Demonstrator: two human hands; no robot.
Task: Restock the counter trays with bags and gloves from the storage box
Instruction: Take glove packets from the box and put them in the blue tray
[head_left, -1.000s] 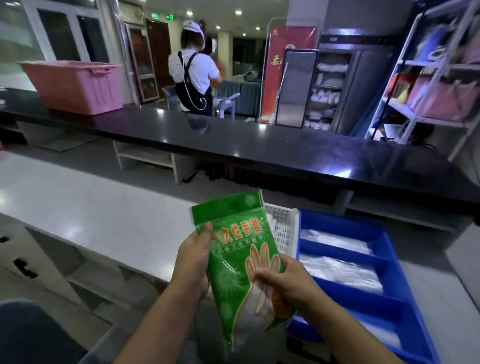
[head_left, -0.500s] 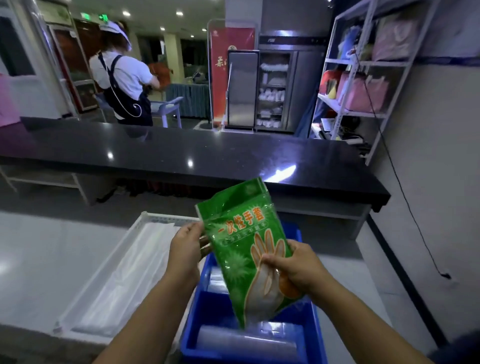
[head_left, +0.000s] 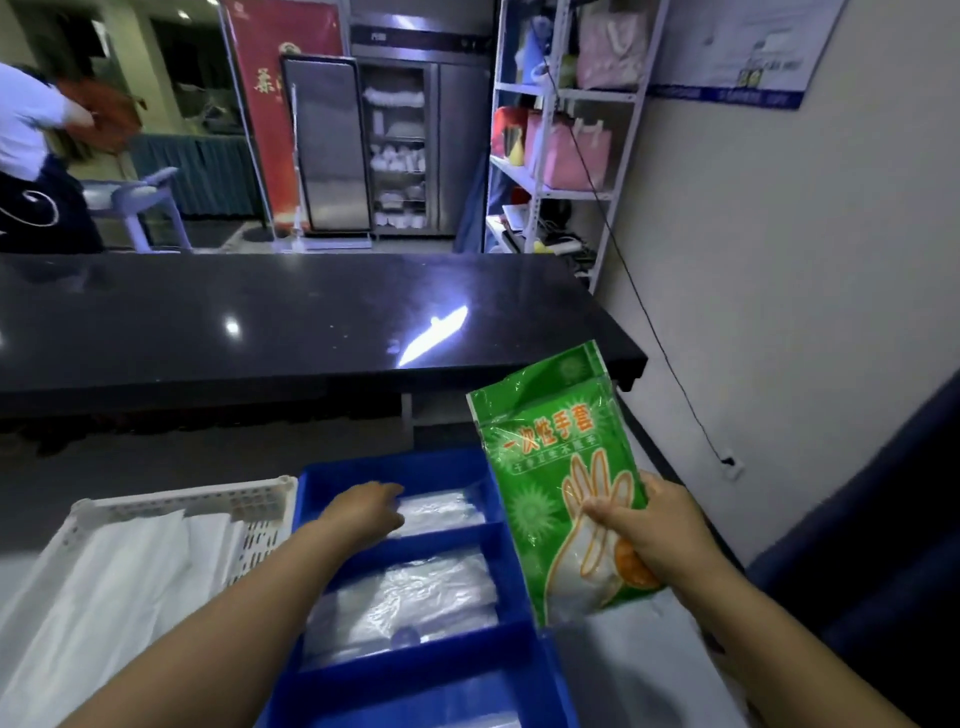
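Observation:
My right hand (head_left: 649, 530) grips a green pack of disposable gloves (head_left: 550, 462) by its lower right edge and holds it upright, just right of the blue divided tray (head_left: 511, 592). My left hand (head_left: 363, 506) reaches into the tray's far compartment, palm down on the clear plastic bags (head_left: 441, 512) lying there; whether its fingers grip them I cannot tell. The middle compartment holds more clear bags (head_left: 405, 597). A white perforated tray (head_left: 260, 519) with white bags stands directly left of the blue one.
A long black counter (head_left: 311, 322) runs across beyond the trays. A metal shelf rack (head_left: 550, 130) with pink bags stands at the back right beside the wall. A person in white and a dark apron (head_left: 31, 166) stands far left behind the counter.
My left hand has let go of the green glove pack and dropped into the blue tray's far compartment. My right hand carried the pack to the right. The view swung right.

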